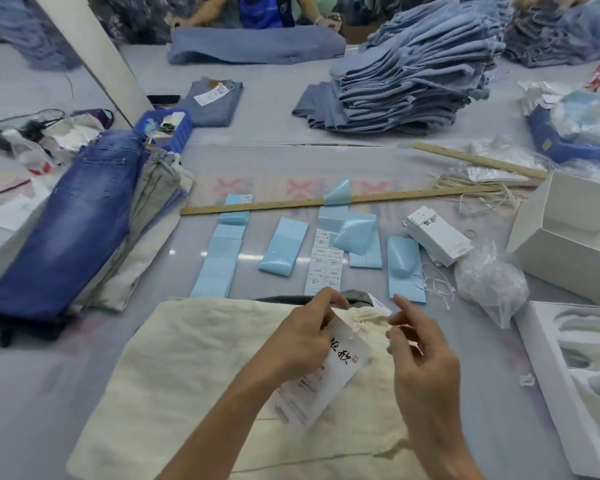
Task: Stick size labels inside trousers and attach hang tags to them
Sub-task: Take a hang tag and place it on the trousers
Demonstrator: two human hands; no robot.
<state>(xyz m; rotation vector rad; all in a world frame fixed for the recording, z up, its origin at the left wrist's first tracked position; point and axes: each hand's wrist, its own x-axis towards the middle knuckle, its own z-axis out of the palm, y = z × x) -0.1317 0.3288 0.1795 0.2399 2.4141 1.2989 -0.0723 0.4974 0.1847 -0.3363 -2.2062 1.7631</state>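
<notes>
- Cream, soft-woven trousers [174,368] spread flat on the grey bench [267,109], waistband end farthest from the wearer, gathered drawstring waist under both hands; probably laid this way to keep the waist within easy reach for tagging.
- White card hang tag [329,372] with black brush lettering and small print, held tilted above the waist; small punched hole near its top edge.
- Left hand [302,344]: grip closed around the tag's upper part, thumb and fingers pinching near the hole, likely to steady it for threading.
- Right hand [420,355]: fingers loosely bent, forefinger raised, tips close to the gathered waist; whether a thin string sits in that grip cannot be told.
- Darker garment edge [326,298] showing just beyond the cream waistband.
- Sheets of white size labels [323,261] among pale blue backing strips [222,258], laid in rows just beyond the trousers, handy for sticking.
- Stack of spare hang tags [437,237] and loose white strings [437,284] off to the right.
- Wooden ruler [326,200] lying across the strips.
- Folded blue jeans [73,230] piled on the left; tall denim stack [409,77] far across the bench.
</notes>
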